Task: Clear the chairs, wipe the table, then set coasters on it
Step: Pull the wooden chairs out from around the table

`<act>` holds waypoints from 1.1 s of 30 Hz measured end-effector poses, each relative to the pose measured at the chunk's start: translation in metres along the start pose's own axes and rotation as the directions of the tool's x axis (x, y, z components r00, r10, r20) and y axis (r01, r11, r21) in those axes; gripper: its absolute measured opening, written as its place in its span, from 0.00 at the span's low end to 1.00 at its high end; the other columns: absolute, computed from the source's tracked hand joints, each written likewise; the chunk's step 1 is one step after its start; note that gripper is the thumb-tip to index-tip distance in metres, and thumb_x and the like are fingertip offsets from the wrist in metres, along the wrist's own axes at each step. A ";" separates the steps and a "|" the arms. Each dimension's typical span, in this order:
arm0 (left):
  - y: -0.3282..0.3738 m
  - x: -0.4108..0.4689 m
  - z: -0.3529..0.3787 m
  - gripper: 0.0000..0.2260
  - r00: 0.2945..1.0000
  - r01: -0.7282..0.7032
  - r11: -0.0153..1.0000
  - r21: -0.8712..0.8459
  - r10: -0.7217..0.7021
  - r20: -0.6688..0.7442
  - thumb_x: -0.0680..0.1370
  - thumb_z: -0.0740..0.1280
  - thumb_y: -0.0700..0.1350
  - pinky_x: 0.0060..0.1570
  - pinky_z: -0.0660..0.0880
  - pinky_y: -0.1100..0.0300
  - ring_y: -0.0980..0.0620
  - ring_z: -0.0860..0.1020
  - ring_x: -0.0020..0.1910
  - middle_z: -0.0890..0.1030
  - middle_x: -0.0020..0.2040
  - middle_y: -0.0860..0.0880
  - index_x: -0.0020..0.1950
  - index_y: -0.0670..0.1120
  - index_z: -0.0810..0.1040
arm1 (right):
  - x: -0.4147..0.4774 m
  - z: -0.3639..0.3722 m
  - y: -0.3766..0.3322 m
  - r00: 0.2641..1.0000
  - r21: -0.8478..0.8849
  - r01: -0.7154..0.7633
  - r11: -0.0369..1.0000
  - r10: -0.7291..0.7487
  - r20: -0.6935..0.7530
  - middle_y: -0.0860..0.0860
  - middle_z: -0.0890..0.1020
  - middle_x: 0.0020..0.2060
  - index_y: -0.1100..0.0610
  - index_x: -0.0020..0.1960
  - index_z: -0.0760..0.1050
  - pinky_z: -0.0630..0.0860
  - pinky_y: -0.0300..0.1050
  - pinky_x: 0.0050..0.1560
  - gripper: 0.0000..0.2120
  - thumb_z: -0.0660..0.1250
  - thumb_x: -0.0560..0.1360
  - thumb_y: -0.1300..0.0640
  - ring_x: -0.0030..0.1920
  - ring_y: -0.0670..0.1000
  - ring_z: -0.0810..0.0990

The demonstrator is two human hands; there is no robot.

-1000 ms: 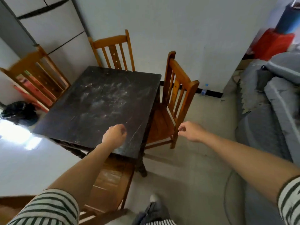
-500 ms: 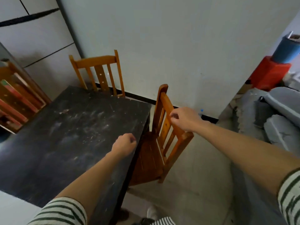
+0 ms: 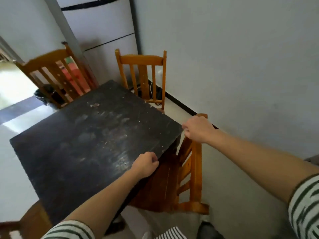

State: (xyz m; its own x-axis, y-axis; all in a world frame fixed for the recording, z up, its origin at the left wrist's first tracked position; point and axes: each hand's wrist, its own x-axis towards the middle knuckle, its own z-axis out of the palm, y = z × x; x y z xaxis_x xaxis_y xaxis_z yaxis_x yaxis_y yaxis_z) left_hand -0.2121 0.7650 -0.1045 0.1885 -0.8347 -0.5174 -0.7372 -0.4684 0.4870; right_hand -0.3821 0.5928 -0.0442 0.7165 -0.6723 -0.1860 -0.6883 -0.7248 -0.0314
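A dark, dusty square table (image 3: pixel 86 144) fills the middle of the view. A wooden chair (image 3: pixel 191 176) stands at its right side, seat tucked partly under the top. My right hand (image 3: pixel 198 129) grips the top rail of that chair's back. My left hand (image 3: pixel 145 164) is a loose fist with nothing in it, resting at the table's right edge. A second chair (image 3: pixel 143 73) stands at the far side against the wall, a third chair (image 3: pixel 53 75) at the far left. No coasters or cloth are in view.
A white wall runs close along the right, with a black baseboard. A black bag (image 3: pixel 43 95) sits on the floor behind the far-left chair. Part of another wooden chair (image 3: pixel 25 221) shows at the bottom left. My shoes (image 3: pixel 208 230) are on the floor below.
I have stepped around to the table's right side. My right hand moved from the air beside the chair onto its top rail and closed on it. The left fist stays by the table edge.
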 end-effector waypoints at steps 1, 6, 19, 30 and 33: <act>0.007 0.002 0.007 0.10 0.999 0.040 0.999 -0.032 -0.041 -0.026 0.81 0.62 0.48 0.55 0.77 0.52 0.48 0.79 0.53 0.81 0.54 0.47 0.58 0.47 0.77 | 0.012 0.002 0.008 0.999 -0.045 0.054 0.998 -0.054 0.011 0.47 0.81 0.39 0.51 0.48 0.79 0.78 0.45 0.45 0.09 0.61 0.78 0.50 0.40 0.47 0.79; 0.057 -0.006 0.054 0.11 0.965 0.226 0.942 -0.247 -0.252 -0.077 0.81 0.62 0.51 0.45 0.79 0.53 0.50 0.81 0.43 0.81 0.47 0.49 0.58 0.48 0.78 | 0.048 0.008 0.041 0.934 -0.226 0.325 0.918 -0.274 0.229 0.49 0.78 0.38 0.52 0.46 0.76 0.77 0.51 0.49 0.05 0.63 0.76 0.52 0.41 0.51 0.78; 0.142 -0.059 0.138 0.16 0.840 0.443 0.734 -0.515 -0.541 -0.048 0.76 0.65 0.62 0.51 0.80 0.54 0.53 0.81 0.48 0.80 0.51 0.52 0.57 0.54 0.74 | 0.054 0.013 0.063 0.887 -0.301 0.407 0.862 -0.294 0.357 0.52 0.79 0.41 0.53 0.40 0.73 0.78 0.51 0.51 0.16 0.56 0.80 0.45 0.44 0.54 0.79; 0.158 -0.112 0.176 0.04 0.739 0.527 0.826 -0.202 -0.562 -0.373 0.76 0.69 0.48 0.45 0.78 0.59 0.56 0.78 0.45 0.78 0.45 0.56 0.50 0.54 0.78 | -0.019 0.039 0.108 0.856 -0.077 0.386 0.919 -0.326 0.401 0.51 0.82 0.39 0.52 0.43 0.81 0.80 0.51 0.48 0.26 0.57 0.74 0.32 0.40 0.52 0.81; 0.158 -0.121 0.187 0.03 0.705 0.568 0.802 -0.183 -0.589 -0.395 0.74 0.70 0.50 0.47 0.80 0.55 0.56 0.79 0.42 0.79 0.42 0.56 0.47 0.55 0.78 | -0.038 0.042 0.118 0.811 -0.002 0.399 0.917 -0.352 0.467 0.49 0.83 0.39 0.51 0.43 0.82 0.81 0.50 0.48 0.29 0.62 0.67 0.26 0.41 0.50 0.81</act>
State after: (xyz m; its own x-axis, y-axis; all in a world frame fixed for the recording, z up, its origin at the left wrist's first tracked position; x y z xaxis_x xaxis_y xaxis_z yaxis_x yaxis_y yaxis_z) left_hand -0.4728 0.8461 -0.0960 0.8238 -0.4266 -0.3733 -0.3653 -0.9031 0.2258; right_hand -0.4956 0.5387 -0.0820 0.7706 -0.2195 -0.5984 -0.3446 -0.9333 -0.1014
